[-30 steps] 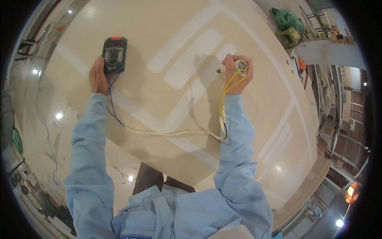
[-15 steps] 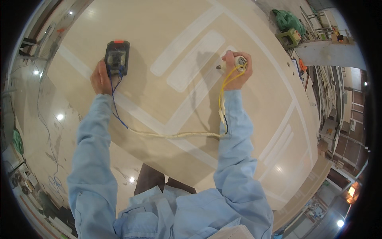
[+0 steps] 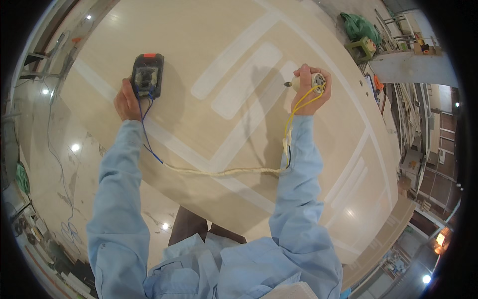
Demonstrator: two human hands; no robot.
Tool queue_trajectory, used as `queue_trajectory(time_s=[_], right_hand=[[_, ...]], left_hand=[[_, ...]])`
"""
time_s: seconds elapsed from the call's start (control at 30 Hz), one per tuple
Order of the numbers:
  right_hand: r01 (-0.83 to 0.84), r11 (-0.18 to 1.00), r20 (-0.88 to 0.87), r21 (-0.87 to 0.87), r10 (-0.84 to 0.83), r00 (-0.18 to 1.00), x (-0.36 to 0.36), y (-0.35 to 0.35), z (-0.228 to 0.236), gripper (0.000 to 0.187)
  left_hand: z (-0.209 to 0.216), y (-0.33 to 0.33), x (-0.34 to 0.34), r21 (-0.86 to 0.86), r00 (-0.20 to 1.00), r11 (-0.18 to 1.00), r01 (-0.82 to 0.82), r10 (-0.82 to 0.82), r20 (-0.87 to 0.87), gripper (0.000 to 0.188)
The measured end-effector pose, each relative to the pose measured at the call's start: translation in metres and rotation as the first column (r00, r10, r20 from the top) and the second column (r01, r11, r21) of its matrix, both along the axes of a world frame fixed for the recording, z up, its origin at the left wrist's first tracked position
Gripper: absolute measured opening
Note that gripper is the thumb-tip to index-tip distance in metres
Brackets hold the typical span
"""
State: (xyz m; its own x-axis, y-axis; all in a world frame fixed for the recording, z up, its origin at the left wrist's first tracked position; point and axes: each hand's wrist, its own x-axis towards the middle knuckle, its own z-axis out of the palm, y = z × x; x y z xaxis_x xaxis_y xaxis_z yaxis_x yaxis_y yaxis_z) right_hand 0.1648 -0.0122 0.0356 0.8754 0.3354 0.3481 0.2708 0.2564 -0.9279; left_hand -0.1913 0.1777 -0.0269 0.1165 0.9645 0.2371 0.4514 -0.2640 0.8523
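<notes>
My left hand (image 3: 128,102) is closed around the lower left side of a black battery pack (image 3: 148,74) with a red tab at its top. Blue wires (image 3: 144,122) come out of the pack's bottom end. A cream wrapped cable (image 3: 219,173) runs from them across to my right forearm. My right hand (image 3: 307,99) grips a small cream cylindrical motor (image 3: 317,79). Its dark shaft tip (image 3: 288,84) sticks out to the left, and yellow wires (image 3: 298,104) leave its open end toward the cable. Both things are held above the large tan board.
A large tan board (image 3: 169,114) with pale stripes and bars lies beneath my hands. To the far right are a green bag (image 3: 358,26), a green box-shaped thing (image 3: 362,50) and stacked strips (image 3: 408,114). A thin cord (image 3: 56,149) trails over the floor at left.
My right hand has shifted right with the motor, and the cable has followed. My left hand and the battery pack have moved only slightly right and nearer.
</notes>
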Motion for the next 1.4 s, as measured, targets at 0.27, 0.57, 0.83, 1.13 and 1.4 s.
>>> queue_trajectory(time_s=[0.27,0.57,0.83,1.13,1.4], right_hand=[[-0.013,0.993,-0.021,-0.114,0.010,1.000,-0.003,0.016,-0.003,0.019],[0.027,0.988,-0.028,-0.155,-0.032,0.999,0.011,0.002,0.001,0.018],[-0.003,0.998,0.037,-0.067,0.006,0.999,0.018,0.015,-0.005,0.019],[0.021,0.997,0.054,-0.069,-0.017,0.998,0.027,0.014,-0.001,0.020],[0.017,0.996,0.035,-0.091,-0.014,0.999,0.032,0.012,-0.001,0.019]], left_hand=[[-0.002,0.006,-0.004,-0.017,0.995,1.000,0.000,-0.002,-0.096,0.061],[-0.004,0.004,-0.003,0.007,0.999,1.000,-0.005,0.006,-0.047,0.054],[-0.004,0.003,-0.005,0.020,0.995,1.000,-0.009,0.011,-0.099,0.054],[0.002,0.003,-0.002,0.053,0.989,0.999,0.008,0.000,-0.150,0.054],[0.000,0.002,-0.001,0.136,0.976,0.990,0.027,0.003,-0.217,0.055]])
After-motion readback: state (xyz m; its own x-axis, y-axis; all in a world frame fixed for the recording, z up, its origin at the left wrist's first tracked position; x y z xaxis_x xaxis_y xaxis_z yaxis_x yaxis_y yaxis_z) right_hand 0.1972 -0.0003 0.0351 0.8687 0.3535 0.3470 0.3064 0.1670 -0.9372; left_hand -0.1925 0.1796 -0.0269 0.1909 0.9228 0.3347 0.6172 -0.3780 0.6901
